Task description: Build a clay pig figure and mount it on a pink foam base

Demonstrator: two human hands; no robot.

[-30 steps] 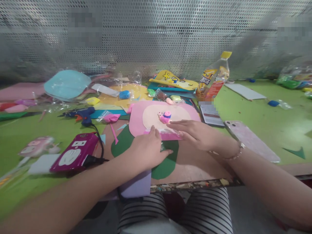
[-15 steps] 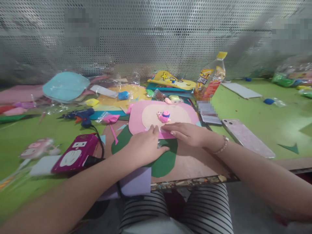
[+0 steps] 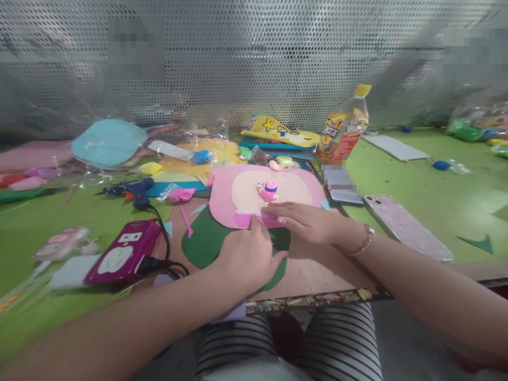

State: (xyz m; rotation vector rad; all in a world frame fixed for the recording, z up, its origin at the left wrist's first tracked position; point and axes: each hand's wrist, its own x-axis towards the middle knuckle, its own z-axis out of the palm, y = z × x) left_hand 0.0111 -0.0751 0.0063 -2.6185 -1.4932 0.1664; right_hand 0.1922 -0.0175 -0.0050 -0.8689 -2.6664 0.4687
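Note:
A pink foam sheet (image 3: 221, 190) with a cream oval (image 3: 244, 185) on it lies in front of me. A small pink and blue clay snail (image 3: 269, 191) sits on the oval. Along the sheet's near edge runs a brighter pink strip with a whitish top (image 3: 243, 218). My left hand (image 3: 250, 254) touches this strip with its index fingertip, thumb held apart, its other fingers mostly hidden. My right hand (image 3: 305, 221) lies flat, fingers stretched over the strip's right part, just below the snail. Under the pink sheet is a dark green piece (image 3: 202, 243).
At left are a magenta power strip (image 3: 125, 251) with a black cord and a blue glue gun (image 3: 135, 189). A drink bottle (image 3: 344, 129), a blurred-screen phone (image 3: 341, 193) and a pink-cased phone (image 3: 405, 225) stand or lie right. Bagged clay and foam pieces fill the back.
My right hand has shifted left along the strip. My left hand has drawn back slightly towards me, now with its index finger pointing at the strip. The snail stays in place.

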